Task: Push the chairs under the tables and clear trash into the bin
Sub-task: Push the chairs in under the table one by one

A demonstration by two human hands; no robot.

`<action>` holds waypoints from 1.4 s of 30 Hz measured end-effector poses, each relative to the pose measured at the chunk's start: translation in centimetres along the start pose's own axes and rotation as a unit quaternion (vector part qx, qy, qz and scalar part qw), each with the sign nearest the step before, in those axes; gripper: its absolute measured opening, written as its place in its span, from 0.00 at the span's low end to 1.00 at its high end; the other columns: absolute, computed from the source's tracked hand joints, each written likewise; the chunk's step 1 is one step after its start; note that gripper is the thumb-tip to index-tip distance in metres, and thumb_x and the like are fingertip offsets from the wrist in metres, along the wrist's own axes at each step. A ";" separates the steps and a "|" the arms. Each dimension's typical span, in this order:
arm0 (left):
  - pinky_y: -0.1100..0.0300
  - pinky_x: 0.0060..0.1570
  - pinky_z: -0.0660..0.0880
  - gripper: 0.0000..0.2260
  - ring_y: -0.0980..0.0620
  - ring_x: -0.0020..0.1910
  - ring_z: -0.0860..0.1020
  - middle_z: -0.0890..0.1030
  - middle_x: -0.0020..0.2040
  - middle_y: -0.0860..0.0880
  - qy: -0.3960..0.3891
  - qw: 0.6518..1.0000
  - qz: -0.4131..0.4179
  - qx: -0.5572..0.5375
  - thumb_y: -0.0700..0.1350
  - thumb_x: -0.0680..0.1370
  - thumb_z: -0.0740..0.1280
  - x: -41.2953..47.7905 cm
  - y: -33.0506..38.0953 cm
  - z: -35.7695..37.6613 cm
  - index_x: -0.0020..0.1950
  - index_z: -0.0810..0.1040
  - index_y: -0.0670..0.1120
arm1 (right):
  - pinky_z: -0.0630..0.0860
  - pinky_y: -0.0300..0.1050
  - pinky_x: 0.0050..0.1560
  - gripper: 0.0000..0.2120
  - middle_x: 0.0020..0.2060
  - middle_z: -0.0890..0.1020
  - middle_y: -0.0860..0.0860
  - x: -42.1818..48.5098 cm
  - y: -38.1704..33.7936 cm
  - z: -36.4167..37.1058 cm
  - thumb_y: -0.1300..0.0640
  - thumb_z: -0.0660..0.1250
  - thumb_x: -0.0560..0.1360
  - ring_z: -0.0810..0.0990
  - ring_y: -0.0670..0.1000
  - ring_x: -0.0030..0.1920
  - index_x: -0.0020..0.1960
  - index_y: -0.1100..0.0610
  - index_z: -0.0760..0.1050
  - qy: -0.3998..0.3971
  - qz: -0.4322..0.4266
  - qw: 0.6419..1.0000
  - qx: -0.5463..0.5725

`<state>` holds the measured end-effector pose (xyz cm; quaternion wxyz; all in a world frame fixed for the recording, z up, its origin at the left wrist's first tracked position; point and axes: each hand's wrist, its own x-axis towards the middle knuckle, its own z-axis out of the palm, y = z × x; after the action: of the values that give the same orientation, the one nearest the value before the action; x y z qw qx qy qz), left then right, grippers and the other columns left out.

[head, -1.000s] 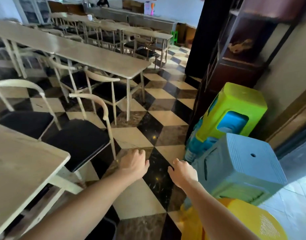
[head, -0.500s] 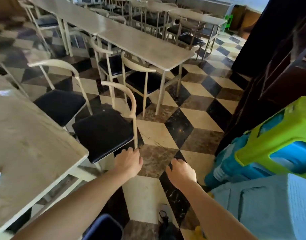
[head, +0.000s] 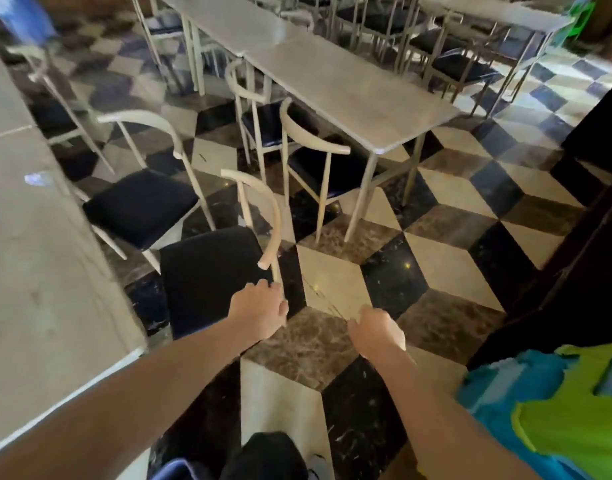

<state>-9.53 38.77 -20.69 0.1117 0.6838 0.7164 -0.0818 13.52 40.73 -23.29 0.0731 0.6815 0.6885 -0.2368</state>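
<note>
L hand on nearest chair's rear post; R hand free.

L hand (head: 259, 311) curled at the rear upright of the nearest chair (head: 211, 271), fingers (head: 263, 285) against the post just below the end of its curved backrest; can't tell if fully closed round it. R hand (head: 377, 329) loosely curled over the floor, holding nothing, near L hand at its 3 o'clock. Chair has black seat, cream frame, seat partly out from the near table (head: 38, 271) at 9 o'clock. Second chair (head: 141, 206) just beside it at 11 o'clock. Far table (head: 349, 95) at 1 o'clock w/ chair (head: 318, 157) tucked part-way under. Green/blue plastic stools (head: 557, 410) at 4 o'clock. Checkered floor (head: 332, 278).
</note>
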 end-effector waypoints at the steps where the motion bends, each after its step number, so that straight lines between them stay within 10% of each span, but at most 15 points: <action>1: 0.52 0.44 0.76 0.18 0.45 0.53 0.77 0.76 0.54 0.46 0.005 1.000 -0.001 -0.002 0.56 0.84 0.55 0.8 0.0 -0.1 0.65 0.70 0.45 | 0.73 0.40 0.37 0.13 0.49 0.76 0.48 1.4 -0.5 -0.5 0.49 0.59 0.84 0.77 0.49 0.45 0.65 0.53 0.72 -0.005 -0.014 1.000 -0.004; 10: 0.54 0.37 0.74 0.16 0.48 0.45 0.76 0.75 0.50 0.50 0.049 0.994 -0.077 -0.056 0.57 0.83 0.57 9.5 -2.4 0.2 0.63 0.72 0.47 | 0.75 0.51 0.64 0.19 0.66 0.76 0.52 13.5 -6.2 -3.1 0.45 0.53 0.85 0.76 0.55 0.65 0.71 0.52 0.68 -0.020 -0.120 0.990 -0.071; 17: 0.55 0.36 0.70 0.13 0.48 0.44 0.77 0.75 0.48 0.50 0.066 0.985 -0.130 -0.098 0.57 0.83 0.57 19.4 -5.6 -1.3 0.55 0.72 0.49 | 0.76 0.47 0.51 0.12 0.52 0.79 0.51 25.7 -12.5 -9.0 0.48 0.55 0.85 0.80 0.53 0.54 0.56 0.54 0.73 0.033 -0.235 0.963 -0.129; 29: 0.53 0.41 0.76 0.14 0.48 0.47 0.77 0.75 0.49 0.50 0.087 0.940 -0.278 -0.177 0.59 0.83 0.57 25.7 -10.9 -4.1 0.56 0.71 0.49 | 0.77 0.48 0.49 0.14 0.51 0.78 0.50 37.6 -21.5 -10.1 0.47 0.58 0.83 0.80 0.53 0.53 0.61 0.54 0.73 -0.028 -0.380 0.905 -0.189; 36: 0.53 0.42 0.74 0.16 0.47 0.50 0.76 0.74 0.52 0.49 0.045 0.883 -0.426 -0.194 0.58 0.83 0.57 26.2 -12.0 -3.7 0.62 0.71 0.48 | 0.80 0.48 0.47 0.12 0.47 0.80 0.50 43.1 -25.7 -9.1 0.46 0.60 0.83 0.82 0.51 0.48 0.56 0.54 0.74 -0.095 -0.448 0.863 -0.213; 42: 0.50 0.47 0.77 0.17 0.44 0.55 0.78 0.75 0.56 0.47 0.048 0.772 -0.590 -0.234 0.59 0.83 0.57 29.9 -11.2 -3.6 0.63 0.71 0.47 | 0.79 0.50 0.51 0.12 0.50 0.80 0.51 49.9 -29.5 -8.8 0.45 0.59 0.82 0.81 0.54 0.53 0.57 0.53 0.73 -0.174 -0.578 0.745 -0.285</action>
<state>-22.09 67.95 -25.77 0.1631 0.0831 0.9805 0.0716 -16.22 90.77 -29.98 0.2318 0.0473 0.9613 -0.1413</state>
